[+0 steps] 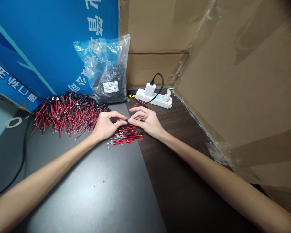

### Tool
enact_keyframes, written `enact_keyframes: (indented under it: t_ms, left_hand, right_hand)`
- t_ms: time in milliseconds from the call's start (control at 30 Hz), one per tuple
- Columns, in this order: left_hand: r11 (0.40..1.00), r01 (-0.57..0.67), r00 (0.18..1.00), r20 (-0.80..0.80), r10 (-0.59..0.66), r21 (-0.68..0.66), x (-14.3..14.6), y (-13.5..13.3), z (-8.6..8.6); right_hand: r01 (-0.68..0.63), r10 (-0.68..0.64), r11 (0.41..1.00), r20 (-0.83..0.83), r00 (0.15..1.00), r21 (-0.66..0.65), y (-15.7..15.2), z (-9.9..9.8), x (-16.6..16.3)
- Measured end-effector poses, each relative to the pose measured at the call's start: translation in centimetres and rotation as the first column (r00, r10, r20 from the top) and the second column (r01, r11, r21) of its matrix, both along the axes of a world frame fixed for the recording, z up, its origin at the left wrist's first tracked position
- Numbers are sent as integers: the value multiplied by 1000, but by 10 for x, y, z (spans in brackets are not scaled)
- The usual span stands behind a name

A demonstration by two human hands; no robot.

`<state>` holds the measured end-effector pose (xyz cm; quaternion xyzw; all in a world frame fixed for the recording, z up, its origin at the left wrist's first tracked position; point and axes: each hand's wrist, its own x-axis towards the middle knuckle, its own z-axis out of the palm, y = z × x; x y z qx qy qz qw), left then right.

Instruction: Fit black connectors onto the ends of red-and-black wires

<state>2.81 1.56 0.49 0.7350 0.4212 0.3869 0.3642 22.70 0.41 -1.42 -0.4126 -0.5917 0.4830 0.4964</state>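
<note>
My left hand point(108, 124) and my right hand point(145, 121) meet fingertip to fingertip over a small bundle of red and black wires point(126, 135) lying on the dark mat point(92, 181). Both hands pinch a small dark piece point(125, 121) between thumb and fingers; I cannot make out what it is. A large heap of red and black wires with black connectors point(63, 113) lies to the left of my left hand.
A clear plastic bag of small black parts point(108, 72) leans on a blue board point(38, 45). A white power strip with a charger point(153, 96) sits behind the hands. Cardboard walls point(232, 81) close off the back and right. A black cable point(21, 158) runs along the left.
</note>
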Motion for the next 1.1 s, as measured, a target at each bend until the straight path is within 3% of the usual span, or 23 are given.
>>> enact_keyframes:
  t_ms: [433,1100]
  left_hand:
    - [995,-14,999,-34,17,95,1,-5,5]
    - [993,13,997,-72,-4,119,2,-4,5]
  right_hand:
    - [-4,4,1000,37,999,4,0,1,0]
    - [-31,31,999,9,999,-12,1,1,-2]
